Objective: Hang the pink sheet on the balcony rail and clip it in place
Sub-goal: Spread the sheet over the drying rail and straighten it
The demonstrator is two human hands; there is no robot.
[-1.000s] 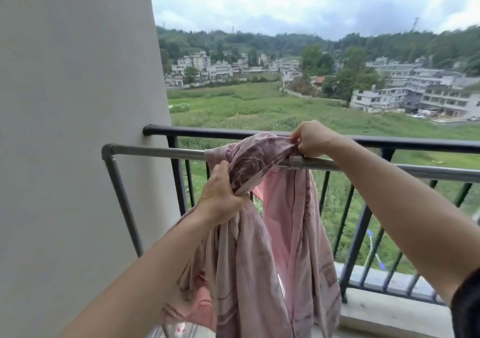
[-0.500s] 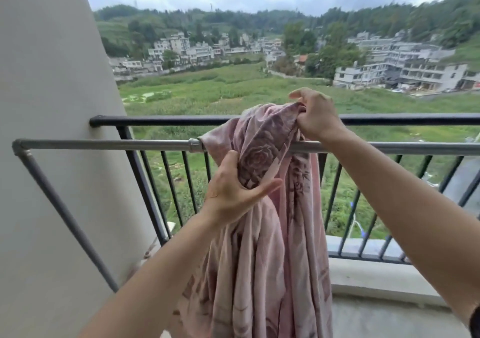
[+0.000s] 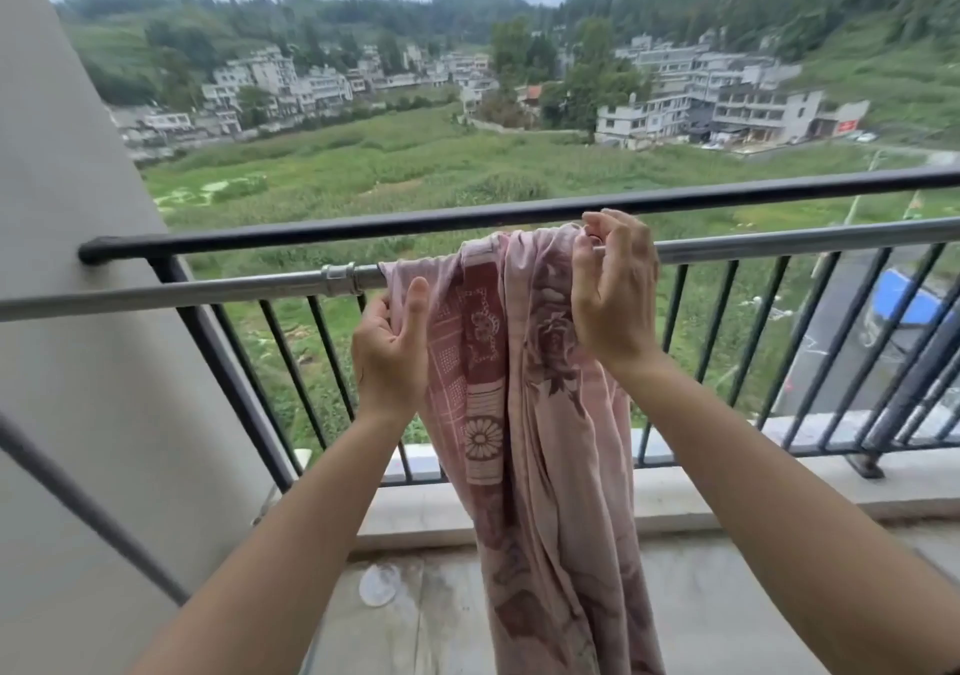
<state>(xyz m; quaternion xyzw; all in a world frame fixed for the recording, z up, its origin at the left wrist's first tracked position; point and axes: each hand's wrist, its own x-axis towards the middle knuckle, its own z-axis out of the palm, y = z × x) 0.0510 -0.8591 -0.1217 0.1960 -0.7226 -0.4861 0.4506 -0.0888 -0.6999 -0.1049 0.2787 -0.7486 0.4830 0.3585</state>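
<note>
Where the two forearms reach forward from the bottom of the view, the pink sheet (image 3: 540,440) is seen hanging between them in a bunched, gathered column, its lower end running out of the bottom of the frame. The left edge of the sheet is pinched by the left hand (image 3: 390,349), the thumb laid on the near face of the cloth and the fingers curled behind it, just below the silver rail (image 3: 208,291). Above and to the right of that hand, the top fold of the sheet is draped over the silver rail, and there it is gripped by the right hand (image 3: 613,292), whose fingers are curled around a gather of cloth at the bar. A metal coupling (image 3: 341,278) is fitted on the rail just left of the left hand. Beyond both hands, the black balcony railing (image 3: 322,230) is seen, and past it a green field (image 3: 415,165).
</note>
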